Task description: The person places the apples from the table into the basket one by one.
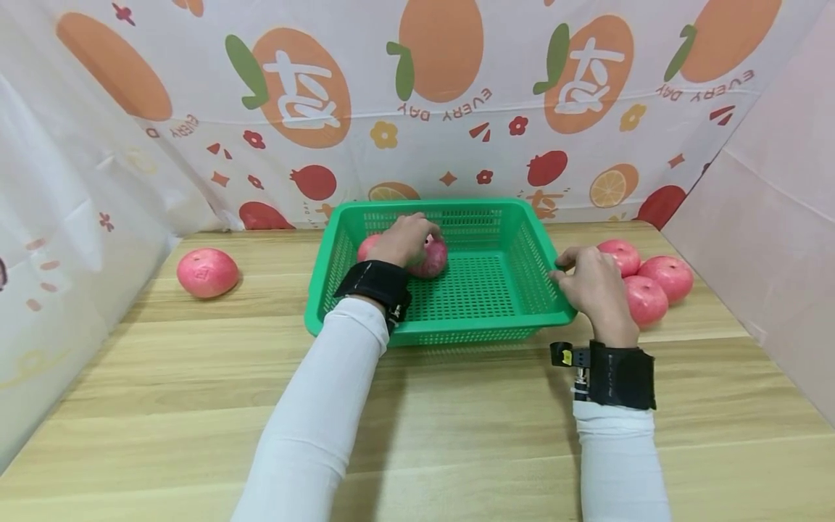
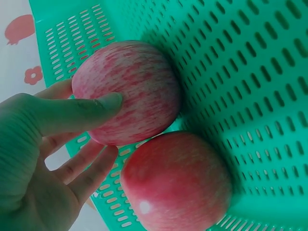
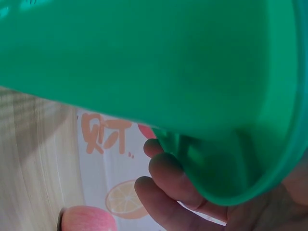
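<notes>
I get a bright head view, soft shadows on the tabletop [image 1: 470, 442], a glint on one apple [image 2: 175, 183], dimmer wrist views.

Wooden table [image 1: 470, 442], green basket [image 1: 479, 290], 4 apples [image 1: 207, 273]

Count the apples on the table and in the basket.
6. In the basket: one apple, held by the left hand, and another apple beside it. On the table: a lone apple left of the basket and three apples to its right. Others may be hidden.
</notes>
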`<action>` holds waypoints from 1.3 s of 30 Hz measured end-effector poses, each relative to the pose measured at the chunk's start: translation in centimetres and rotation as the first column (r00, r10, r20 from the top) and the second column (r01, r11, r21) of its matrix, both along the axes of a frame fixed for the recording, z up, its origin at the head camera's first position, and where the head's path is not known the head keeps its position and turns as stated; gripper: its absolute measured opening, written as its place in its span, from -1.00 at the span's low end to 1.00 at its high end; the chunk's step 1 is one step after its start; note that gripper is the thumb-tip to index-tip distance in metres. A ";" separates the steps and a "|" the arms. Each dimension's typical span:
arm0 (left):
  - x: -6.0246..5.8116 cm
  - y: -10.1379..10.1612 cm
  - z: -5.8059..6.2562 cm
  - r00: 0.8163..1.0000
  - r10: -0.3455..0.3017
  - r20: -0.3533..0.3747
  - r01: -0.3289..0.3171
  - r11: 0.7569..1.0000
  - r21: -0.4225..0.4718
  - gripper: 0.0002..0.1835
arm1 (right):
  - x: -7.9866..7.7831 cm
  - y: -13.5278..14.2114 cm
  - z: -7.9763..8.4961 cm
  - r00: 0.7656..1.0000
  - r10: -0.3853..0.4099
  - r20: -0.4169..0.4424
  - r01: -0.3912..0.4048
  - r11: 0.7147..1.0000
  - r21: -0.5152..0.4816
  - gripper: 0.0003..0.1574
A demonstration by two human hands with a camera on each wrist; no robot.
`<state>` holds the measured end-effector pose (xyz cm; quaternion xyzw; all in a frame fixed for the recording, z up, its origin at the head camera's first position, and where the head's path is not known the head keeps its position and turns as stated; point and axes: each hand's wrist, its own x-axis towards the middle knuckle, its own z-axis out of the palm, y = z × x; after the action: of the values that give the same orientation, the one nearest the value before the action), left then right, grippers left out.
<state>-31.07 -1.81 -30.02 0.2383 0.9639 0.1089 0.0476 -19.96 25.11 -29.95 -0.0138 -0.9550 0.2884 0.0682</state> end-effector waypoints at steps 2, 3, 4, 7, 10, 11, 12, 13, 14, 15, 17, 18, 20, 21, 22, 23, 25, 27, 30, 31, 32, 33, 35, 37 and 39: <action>0.0 0.0 0.0 1.000 0.003 -0.006 -0.003 1.000 -0.009 -0.41 | 0.0 -0.1 0.0 1.000 -0.001 0.001 0.001 1.000 0.000 -0.65; 0.0 0.0 0.0 1.000 0.005 -0.006 -0.005 1.000 -0.011 -0.41 | 0.0 -0.1 -0.1 1.000 -0.001 -0.001 0.001 1.000 0.002 -0.65; 0.0 0.0 -0.1 1.000 0.006 -0.007 -0.006 1.000 -0.011 -0.41 | 0.0 -0.1 -0.1 1.000 -0.001 -0.004 0.001 1.000 0.001 -0.65; 0.0 0.1 -0.1 1.000 0.009 -0.009 -0.009 1.000 -0.018 -0.43 | 0.0 0.0 -0.1 1.000 -0.001 -0.010 0.001 1.000 -0.002 -0.66; 0.0 0.3 -0.2 1.000 0.013 -0.007 -0.013 1.000 -0.025 -0.47 | 0.1 0.0 -0.1 1.000 0.000 -0.017 0.000 1.000 -0.003 -0.66; 0.1 0.3 -0.2 1.000 0.015 -0.005 -0.015 1.000 -0.027 -0.48 | 0.1 0.0 -0.1 1.000 0.001 -0.020 -0.001 1.000 -0.001 -0.66; 0.1 0.4 -0.2 1.000 0.016 -0.004 -0.016 0.999 -0.028 -0.48 | 0.1 0.0 -0.1 1.000 0.001 -0.022 -0.001 1.000 0.000 -0.66; 0.2 0.4 -0.2 1.000 0.017 -0.003 -0.017 0.999 -0.029 -0.49 | 0.1 0.0 -0.1 1.000 0.001 -0.023 -0.001 1.000 0.001 -0.66; 0.2 0.5 -0.2 1.000 0.018 -0.003 -0.018 0.999 -0.032 -0.49 | 0.1 0.0 -0.2 1.000 0.001 -0.024 -0.001 1.000 0.003 -0.66; 0.3 0.6 -0.2 1.000 0.020 -0.003 -0.020 0.999 -0.036 -0.50 | 0.1 0.0 -0.2 1.000 0.001 -0.024 0.000 1.000 0.005 -0.66; 0.3 0.6 -0.2 1.000 0.023 -0.006 -0.023 0.999 -0.044 -0.51 | 0.1 0.0 -0.2 1.000 0.001 -0.023 0.000 1.000 0.007 -0.66; 0.2 0.7 -0.3 1.000 0.024 -0.009 -0.024 0.998 -0.050 -0.52 | 0.1 0.0 -0.2 1.000 0.001 -0.024 0.000 1.000 0.007 -0.66; 0.2 0.8 -0.3 1.000 0.026 -0.014 -0.027 0.998 -0.059 -0.51 | 0.1 -0.1 -0.2 1.000 0.000 -0.026 0.001 1.000 0.009 -0.66; 0.1 0.8 -0.3 1.000 0.026 -0.017 -0.027 0.998 -0.063 -0.51 | 0.1 -0.1 -0.2 1.000 -0.001 -0.027 0.001 1.000 0.009 -0.66; 0.1 0.8 -0.3 0.999 0.025 -0.020 -0.027 0.997 -0.067 -0.50 | 0.0 -0.1 -0.2 1.000 -0.001 -0.029 0.001 1.000 0.009 -0.66; 0.1 0.8 -0.4 0.999 0.025 -0.023 -0.027 0.997 -0.071 -0.50 | 0.0 -0.1 -0.2 1.000 -0.002 -0.029 0.002 1.000 0.009 -0.66; 0.0 0.8 -0.3 0.999 0.023 -0.023 -0.025 0.997 -0.079 -0.49 | 0.0 -0.1 -0.2 1.000 -0.004 -0.025 0.005 1.000 0.005 -0.66; 0.2 0.8 -0.2 1.000 0.023 -0.011 -0.024 0.995 -0.095 -0.48 | 0.0 -0.2 -0.2 1.000 -0.004 -0.013 0.004 1.000 -0.003 -0.65; 0.4 0.7 0.1 1.000 0.018 0.001 -0.018 0.992 -0.122 -0.39 | 0.0 -0.3 -0.2 1.000 -0.002 0.005 0.002 1.000 -0.011 -0.64; 0.4 0.6 0.3 1.000 0.016 0.001 -0.015 0.992 -0.127 -0.35 | 0.0 -0.3 -0.2 1.000 0.000 0.007 0.001 1.000 -0.012 -0.64; 0.5 0.5 0.5 1.000 0.014 -0.004 -0.014 0.991 -0.133 -0.33 | -0.1 -0.3 -0.2 1.000 0.001 0.006 -0.001 1.000 -0.010 -0.64; 0.5 0.5 0.7 1.000 0.010 -0.014 -0.012 0.990 -0.137 -0.32 | -0.1 -0.3 -0.2 1.000 0.001 0.002 -0.001 1.000 -0.008 -0.64; 0.5 0.3 1.3 0.999 0.002 -0.038 -0.007 0.990 -0.141 -0.34 | -0.1 -0.2 -0.1 1.000 0.002 -0.005 -0.002 1.000 -0.005 -0.64; 0.4 0.1 1.9 0.999 0.002 -0.042 -0.007 0.991 -0.134 -0.39 | -0.1 -0.2 -0.1 1.000 0.001 -0.008 -0.001 1.000 -0.001 -0.64; 0.4 -0.1 2.3 0.999 0.001 -0.042 -0.007 0.991 -0.135 -0.44 | -0.1 -0.1 -0.1 1.000 0.000 -0.004 0.000 1.000 0.001 -0.64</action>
<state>-30.69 -1.89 -27.67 0.2349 0.9703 0.0384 0.0430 -20.09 25.06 -30.04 -0.0133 -0.9550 0.2879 0.0699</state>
